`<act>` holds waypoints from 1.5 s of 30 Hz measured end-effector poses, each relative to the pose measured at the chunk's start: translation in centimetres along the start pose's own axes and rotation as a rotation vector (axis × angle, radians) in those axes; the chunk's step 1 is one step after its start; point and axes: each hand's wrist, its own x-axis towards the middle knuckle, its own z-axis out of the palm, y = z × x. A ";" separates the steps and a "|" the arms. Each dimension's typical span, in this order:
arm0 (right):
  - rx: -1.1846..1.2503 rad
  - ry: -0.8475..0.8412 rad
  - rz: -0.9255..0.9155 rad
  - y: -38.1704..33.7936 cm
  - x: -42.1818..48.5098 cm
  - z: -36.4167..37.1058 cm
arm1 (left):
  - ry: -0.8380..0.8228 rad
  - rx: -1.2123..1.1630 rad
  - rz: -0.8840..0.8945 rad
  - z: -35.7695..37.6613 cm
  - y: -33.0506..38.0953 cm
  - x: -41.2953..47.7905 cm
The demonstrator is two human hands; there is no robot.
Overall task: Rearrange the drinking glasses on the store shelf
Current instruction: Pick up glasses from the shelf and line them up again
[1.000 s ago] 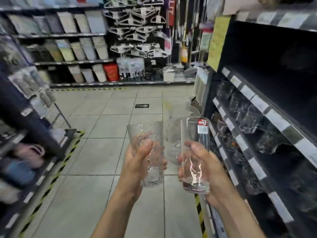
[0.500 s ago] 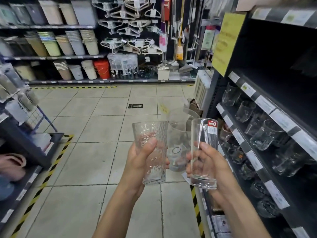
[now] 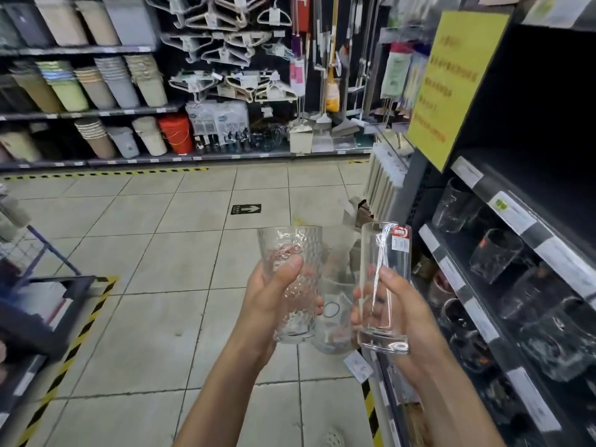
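My left hand [image 3: 269, 304] grips a dimpled tall glass [image 3: 292, 253] upright, thumb across its front. My right hand [image 3: 403, 317] holds a smooth tall glass [image 3: 383, 262] with a red price sticker near its rim. Both glasses hang side by side over the aisle floor, just left of the dark store shelf [image 3: 477, 304]. Behind and between them shows another clear glass vessel [image 3: 335, 311] with a ring mark; what holds it is hidden. Several drinking glasses [image 3: 495, 253] stand in rows on the shelf tiers to the right.
A yellow sign [image 3: 451, 82] hangs on the shelf end. Tiled floor [image 3: 161, 253] with yellow-black tape runs ahead. Bins, hangers and brooms fill the far wall. A dark rack [image 3: 42, 311] stands at left.
The view has swung right and slightly up, bringing the glass shelf closer. Both hands keep their glasses, now a little higher and further right in view.
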 end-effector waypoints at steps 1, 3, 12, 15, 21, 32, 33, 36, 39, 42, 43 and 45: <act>0.002 0.001 0.005 -0.9 1.9 -0.3 | 0.007 0.021 -0.011 0.3 0.0 2.3; 0.004 -0.003 0.010 -2.5 5.5 -1.1 | 0.013 0.054 -0.021 1.0 0.1 6.6; 0.031 0.163 -0.112 -9.3 14.9 -5.9 | -0.170 0.043 -0.092 7.1 -1.3 21.7; -0.008 0.315 -0.163 -10.9 15.9 -8.0 | -0.265 0.066 -0.150 10.2 -2.9 25.8; -0.019 0.650 -0.303 -13.6 14.2 -10.9 | -0.516 0.082 -0.251 17.2 -6.2 32.5; 0.142 1.158 -0.566 -14.6 12.0 -8.8 | -1.125 0.109 -0.344 27.0 -5.0 34.4; 0.134 1.191 -0.575 -14.3 11.7 -8.6 | -1.145 0.121 -0.369 27.4 -5.2 34.4; 0.130 1.338 -0.571 -14.0 10.9 -7.3 | -1.218 0.171 -0.428 28.6 -5.3 34.1; 0.091 1.443 -0.542 -13.9 9.9 -7.1 | -1.256 0.201 -0.405 30.1 -5.6 33.6; 0.013 1.541 -0.510 -14.7 8.7 -7.1 | -1.312 0.202 -0.369 32.0 -5.9 32.8; -0.018 1.549 -0.495 -14.8 8.2 -7.5 | -1.329 0.194 -0.370 32.7 -6.1 32.6; -0.090 1.571 -0.480 -15.4 7.4 -8.1 | -1.369 0.180 -0.349 34.3 -6.2 31.9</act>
